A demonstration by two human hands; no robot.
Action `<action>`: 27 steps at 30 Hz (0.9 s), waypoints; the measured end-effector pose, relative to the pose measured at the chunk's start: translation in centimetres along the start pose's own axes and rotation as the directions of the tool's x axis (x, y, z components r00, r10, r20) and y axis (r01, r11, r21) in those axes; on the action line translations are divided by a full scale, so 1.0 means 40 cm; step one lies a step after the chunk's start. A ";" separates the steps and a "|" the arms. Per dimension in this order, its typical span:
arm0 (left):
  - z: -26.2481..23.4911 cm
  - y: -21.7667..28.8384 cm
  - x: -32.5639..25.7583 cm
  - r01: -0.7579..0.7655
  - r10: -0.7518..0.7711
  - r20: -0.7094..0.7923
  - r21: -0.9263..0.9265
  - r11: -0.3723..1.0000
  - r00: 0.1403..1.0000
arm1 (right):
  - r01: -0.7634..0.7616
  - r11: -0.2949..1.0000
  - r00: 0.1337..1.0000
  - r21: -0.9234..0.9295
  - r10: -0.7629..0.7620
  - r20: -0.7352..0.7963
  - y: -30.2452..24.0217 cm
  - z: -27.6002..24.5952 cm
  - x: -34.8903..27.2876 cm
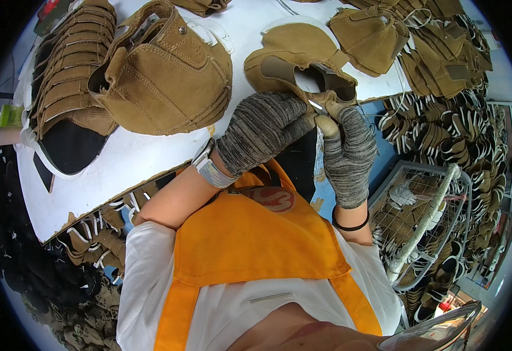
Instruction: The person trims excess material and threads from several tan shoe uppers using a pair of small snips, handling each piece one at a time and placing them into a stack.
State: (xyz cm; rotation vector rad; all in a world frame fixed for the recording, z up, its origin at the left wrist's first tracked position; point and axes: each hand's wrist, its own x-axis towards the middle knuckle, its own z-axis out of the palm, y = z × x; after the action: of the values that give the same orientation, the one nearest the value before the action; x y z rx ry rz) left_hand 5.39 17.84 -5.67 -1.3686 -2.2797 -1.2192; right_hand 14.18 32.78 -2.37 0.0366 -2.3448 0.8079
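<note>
A tan suede shoe upper with dark elastic side panels and a white edge lies at the table's near edge. My left hand, in a grey knitted glove with bare fingertips, has its fingers closed on the upper's near rim. My right hand, gloved alike, pinches a small pointed metal blade against that same rim. The blade's handle is hidden in my fingers, so I cannot tell the tool's exact kind. Both hands meet just below the shoe's opening.
On the white table, nested tan uppers and a long row of uppers stand at left. More uppers pile up at the far right. A grey wire basket stands right of me, beside hanging uppers.
</note>
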 end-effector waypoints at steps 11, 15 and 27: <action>-0.001 -0.003 0.001 -0.030 0.029 -0.030 -0.038 0.999 0.999 | -0.159 0.960 0.974 0.230 0.190 -0.120 0.004 -0.008 -0.025; -0.002 -0.006 0.002 0.040 -0.054 -0.089 -0.153 0.987 0.995 | -0.204 0.884 0.919 0.421 0.321 -0.229 0.040 -0.024 -0.021; -0.051 0.031 0.011 0.439 -0.344 0.289 -0.399 0.805 0.894 | -0.348 0.888 0.936 0.301 0.309 0.170 0.083 0.031 0.197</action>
State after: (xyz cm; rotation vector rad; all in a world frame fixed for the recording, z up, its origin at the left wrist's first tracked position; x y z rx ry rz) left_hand 5.70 16.88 -3.49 -1.2252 -2.6267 -1.9358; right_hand 6.48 36.16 -0.27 -0.1841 -2.3323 1.3940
